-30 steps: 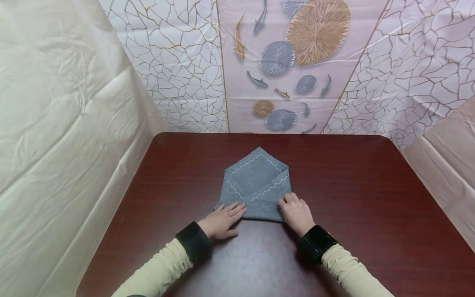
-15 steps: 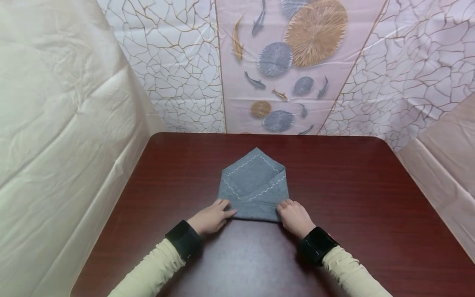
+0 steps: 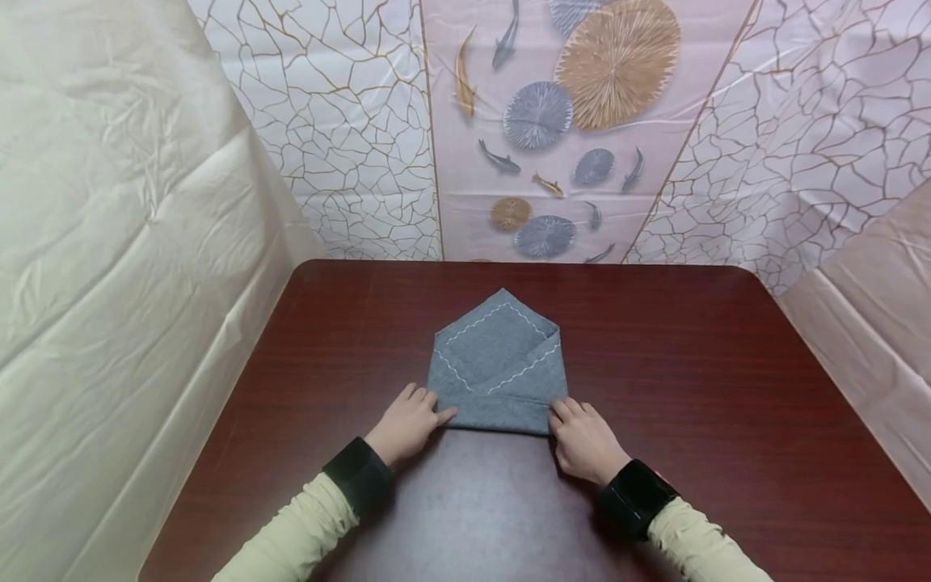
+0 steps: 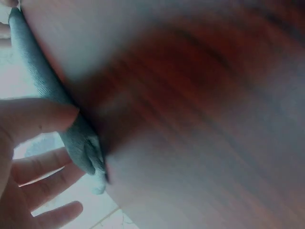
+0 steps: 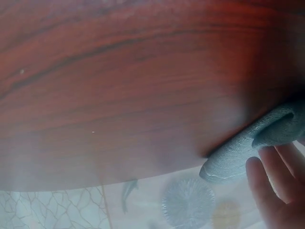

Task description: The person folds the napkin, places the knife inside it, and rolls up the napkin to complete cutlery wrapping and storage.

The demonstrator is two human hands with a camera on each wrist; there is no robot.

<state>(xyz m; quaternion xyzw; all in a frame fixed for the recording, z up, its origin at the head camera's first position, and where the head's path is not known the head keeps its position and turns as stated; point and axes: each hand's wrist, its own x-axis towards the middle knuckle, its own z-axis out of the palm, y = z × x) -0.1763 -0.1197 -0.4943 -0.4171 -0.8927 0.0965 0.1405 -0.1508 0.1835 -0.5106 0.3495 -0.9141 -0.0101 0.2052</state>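
In the head view a grey cloth with white wavy stitching lies folded on the table, a point at its far side and a straight folded strip along its near edge. My left hand grips the near left corner; its thumb lies over the rolled edge and the fingers are on the far side. At the near right corner, my right hand holds the fold with bent fingers against the layered end. The right thumb is hidden. From the side, the cloth's edge looks thick and rolled.
The dark red wooden table has rounded far corners. Behind it hangs a patterned curtain with fish and round leaf prints. Cream drapes flank the table. Both wrists wear black bands.
My left hand has gone from lying flat on the near strip to gripping the left corner, moving left. My right hand has shifted slightly right and nearer. The cloth keeps its shape.
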